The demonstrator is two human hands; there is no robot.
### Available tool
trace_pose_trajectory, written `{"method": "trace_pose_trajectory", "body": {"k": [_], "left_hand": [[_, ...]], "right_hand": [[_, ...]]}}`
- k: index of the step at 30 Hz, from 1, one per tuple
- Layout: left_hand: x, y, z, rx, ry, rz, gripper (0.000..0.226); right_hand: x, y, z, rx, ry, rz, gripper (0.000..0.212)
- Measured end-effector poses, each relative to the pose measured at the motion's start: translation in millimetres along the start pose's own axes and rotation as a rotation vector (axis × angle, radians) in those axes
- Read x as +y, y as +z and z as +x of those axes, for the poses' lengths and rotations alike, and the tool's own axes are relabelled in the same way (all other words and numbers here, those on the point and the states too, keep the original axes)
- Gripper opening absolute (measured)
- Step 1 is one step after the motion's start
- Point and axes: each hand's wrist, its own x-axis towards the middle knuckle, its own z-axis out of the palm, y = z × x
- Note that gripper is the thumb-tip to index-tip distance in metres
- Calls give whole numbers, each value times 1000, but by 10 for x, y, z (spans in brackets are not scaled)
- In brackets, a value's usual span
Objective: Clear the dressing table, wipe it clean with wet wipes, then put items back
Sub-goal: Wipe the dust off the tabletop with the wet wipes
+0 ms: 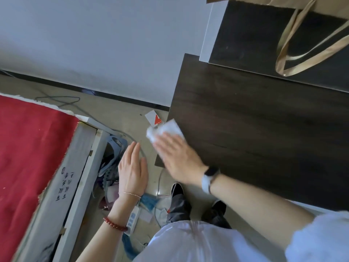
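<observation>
on table edge [171, 110], flat fingers [164, 142] on wipe [166, 130]

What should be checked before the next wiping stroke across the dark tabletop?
1. Wet wipe under the right hand: ok, flat fingers press it at the table's left edge.
2. Wipe fully on the table: not ok, part overhangs the edge.
3. Stroke path free of items: ok for the lower surface in view.
4. Paper bag off the table: not ok, it sits on the raised back shelf, handles hanging.
5. Left hand free: ok, open, holding nothing.
6. Wipe still damp: cannot tell.
</observation>
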Motion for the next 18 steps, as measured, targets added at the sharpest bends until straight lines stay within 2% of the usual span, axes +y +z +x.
{"method": "trace_pose_trajectory", "body": {"k": [3,6,12,16,18], "left_hand": [[-1,-47,73,30,-21,-32,59],[116,-32,149,9,26,-41,52],[757,299,450,-64,225,57,55],[949,527,599,-95,191,270,58],[935,571,613,-84,198,349,59]], "right_hand": [[-55,66,-418,-84,-217,-62,56],[251,-12,-628,-83,-169,-87,51],[872,-314,-1174,115,520,0,49],[1265,-397,-1096,333,838,35,37],[1500,-428,-903,372,1006,21,44]]}}
